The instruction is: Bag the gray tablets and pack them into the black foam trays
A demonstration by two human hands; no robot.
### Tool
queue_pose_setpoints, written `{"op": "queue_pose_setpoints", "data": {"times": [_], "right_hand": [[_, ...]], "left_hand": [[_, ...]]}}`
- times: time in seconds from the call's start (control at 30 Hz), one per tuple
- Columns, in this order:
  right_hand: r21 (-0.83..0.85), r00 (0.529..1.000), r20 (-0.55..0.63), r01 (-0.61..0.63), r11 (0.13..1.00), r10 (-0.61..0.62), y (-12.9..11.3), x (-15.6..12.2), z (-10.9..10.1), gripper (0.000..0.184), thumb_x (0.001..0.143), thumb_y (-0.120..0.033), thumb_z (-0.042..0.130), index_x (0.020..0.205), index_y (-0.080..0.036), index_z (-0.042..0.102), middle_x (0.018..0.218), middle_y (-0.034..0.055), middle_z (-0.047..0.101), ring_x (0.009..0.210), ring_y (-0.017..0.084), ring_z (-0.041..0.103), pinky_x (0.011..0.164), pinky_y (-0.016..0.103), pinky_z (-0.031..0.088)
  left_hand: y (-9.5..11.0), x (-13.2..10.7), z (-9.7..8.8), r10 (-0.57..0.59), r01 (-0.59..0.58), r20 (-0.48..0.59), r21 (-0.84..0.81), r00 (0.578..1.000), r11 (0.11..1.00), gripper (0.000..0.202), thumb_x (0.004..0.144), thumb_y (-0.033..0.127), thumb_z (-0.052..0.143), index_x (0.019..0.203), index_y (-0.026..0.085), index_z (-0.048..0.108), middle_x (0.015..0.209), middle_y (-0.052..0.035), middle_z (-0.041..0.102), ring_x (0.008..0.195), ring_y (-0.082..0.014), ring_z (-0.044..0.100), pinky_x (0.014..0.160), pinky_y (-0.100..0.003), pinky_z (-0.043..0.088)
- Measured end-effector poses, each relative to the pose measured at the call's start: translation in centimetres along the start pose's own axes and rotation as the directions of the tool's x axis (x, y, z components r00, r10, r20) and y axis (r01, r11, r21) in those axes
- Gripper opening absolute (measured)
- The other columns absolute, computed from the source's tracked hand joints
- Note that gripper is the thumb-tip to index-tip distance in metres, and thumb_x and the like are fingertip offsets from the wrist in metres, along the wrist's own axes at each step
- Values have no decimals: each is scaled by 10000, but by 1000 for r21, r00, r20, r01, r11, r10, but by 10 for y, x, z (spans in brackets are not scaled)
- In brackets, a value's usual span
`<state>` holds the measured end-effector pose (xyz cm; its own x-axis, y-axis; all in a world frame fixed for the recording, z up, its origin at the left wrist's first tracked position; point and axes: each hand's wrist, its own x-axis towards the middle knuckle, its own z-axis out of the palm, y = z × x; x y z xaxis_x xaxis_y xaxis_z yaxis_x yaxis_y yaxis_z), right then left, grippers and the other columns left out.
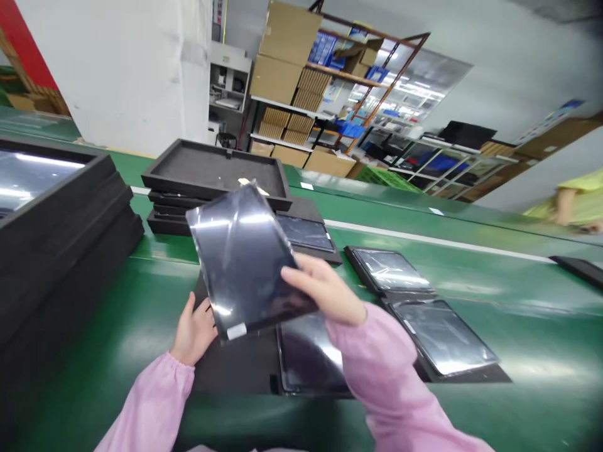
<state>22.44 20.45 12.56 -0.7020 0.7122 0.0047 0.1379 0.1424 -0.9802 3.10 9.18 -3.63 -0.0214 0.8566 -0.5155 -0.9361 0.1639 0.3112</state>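
My right hand (330,290) grips the right edge of a dark, glossy screen panel (245,257), thumb on its face. The panel is tilted up, wrapped in clear film, with a white label at its lower edge. At the panel's lower left is my left hand (195,329), thumb raised and apart; its fingertips are partly hidden at the panel's edge, so contact is unclear. Below the raised panel lies a black foam pad (235,370). Another dark screen (311,355) rests on the right part of this pad, partly covered by my right forearm.
Stacked black foam trays (217,166) stand behind the panel, a taller stack (61,251) at left. Two film-covered screens (391,270) lie on black pads at right, and one more (306,232) behind. A green conveyor surface (532,326) extends right; a person's yellow sleeve (584,194) shows beyond.
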Motion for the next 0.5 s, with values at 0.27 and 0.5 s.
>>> {"op": "queue_pose_setpoints", "data": {"times": [0.27, 0.5], "right_hand": [[221, 917, -397, 57, 974, 37, -70, 225, 8, 159, 977, -167, 538, 838, -128, 604, 642, -25, 607, 606, 96, 595, 598, 211, 543], [67, 926, -367, -66, 996, 86, -48, 329, 29, 312, 968, -352, 606, 1207, -153, 599, 1162, 80, 643, 958, 189, 665, 809, 377, 588]], "left_hand": [[1, 6, -6, 15, -15, -6, 43, 1000, 999, 567, 999, 518, 338, 1374, 114, 475, 1317, -197, 627, 1062, -246, 672, 844, -369, 531], [-1, 10, -7, 18, -19, 26, 27, 1000, 999, 576, 990, 549, 343, 1397, 155, 445, 1339, -187, 603, 1071, -242, 659, 847, -359, 513]]}}
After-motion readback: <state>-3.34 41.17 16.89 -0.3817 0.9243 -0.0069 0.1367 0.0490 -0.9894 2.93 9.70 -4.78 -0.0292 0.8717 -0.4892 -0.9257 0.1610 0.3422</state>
